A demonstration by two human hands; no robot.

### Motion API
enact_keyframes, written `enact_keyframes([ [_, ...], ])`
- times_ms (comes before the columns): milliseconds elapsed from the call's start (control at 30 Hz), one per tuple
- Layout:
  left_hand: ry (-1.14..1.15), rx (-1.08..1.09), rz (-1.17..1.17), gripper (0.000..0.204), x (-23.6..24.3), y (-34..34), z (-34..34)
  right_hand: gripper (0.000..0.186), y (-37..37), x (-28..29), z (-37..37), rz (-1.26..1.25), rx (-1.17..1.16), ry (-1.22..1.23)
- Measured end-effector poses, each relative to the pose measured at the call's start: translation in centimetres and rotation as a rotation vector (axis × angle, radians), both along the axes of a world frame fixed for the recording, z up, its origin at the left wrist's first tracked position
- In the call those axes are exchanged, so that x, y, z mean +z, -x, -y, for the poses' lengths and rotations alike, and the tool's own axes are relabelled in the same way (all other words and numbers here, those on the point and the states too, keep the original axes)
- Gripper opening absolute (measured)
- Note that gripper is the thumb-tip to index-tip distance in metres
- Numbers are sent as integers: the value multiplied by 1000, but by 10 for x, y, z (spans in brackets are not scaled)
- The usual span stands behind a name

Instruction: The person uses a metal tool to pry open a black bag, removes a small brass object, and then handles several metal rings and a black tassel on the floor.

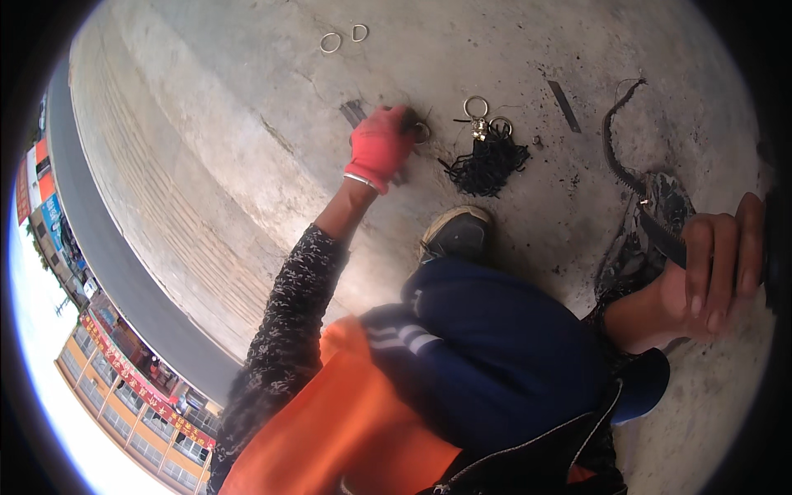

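Observation:
A red glove with a pale cuff covers my left hand [382,147], which reaches down to the concrete with its fingers curled together. Something dark shows at its fingertips, too hidden to name. A metal ring [422,132] lies against them, and grey-black strips [353,111] stick out on the glove's other side. My bare right hand [714,272] is at the far right, fingers bent around one end of a long, dark toothed strip [615,153]. That strip curves away across the ground and looks like a zip. Patterned dark fabric [660,198] lies beside it.
A tangle of black cords [487,169] with a metal clasp and rings [476,107] lies ahead of my shoe [458,235]. Two loose rings [330,43] lie farther off. A flat dark strip [564,106] rests among crumbs. A road [148,272] and buildings are at left.

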State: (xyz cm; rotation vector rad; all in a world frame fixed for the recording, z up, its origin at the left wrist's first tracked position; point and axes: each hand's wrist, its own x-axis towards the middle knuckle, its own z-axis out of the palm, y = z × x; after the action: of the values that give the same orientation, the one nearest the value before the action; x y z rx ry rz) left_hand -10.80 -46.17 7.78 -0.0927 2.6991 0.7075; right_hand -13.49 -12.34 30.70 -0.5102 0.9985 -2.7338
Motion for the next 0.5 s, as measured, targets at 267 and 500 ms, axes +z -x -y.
enact_keyframes([
  [267, 140, -80, -67, 22, -11, -6, -10, 28, 1, -73, 59, 366, -86, -373],
  [500, 225, -113, -152, 25, -3, -11, -27, 25, -27, -163, 105, 690, 81, -643],
])
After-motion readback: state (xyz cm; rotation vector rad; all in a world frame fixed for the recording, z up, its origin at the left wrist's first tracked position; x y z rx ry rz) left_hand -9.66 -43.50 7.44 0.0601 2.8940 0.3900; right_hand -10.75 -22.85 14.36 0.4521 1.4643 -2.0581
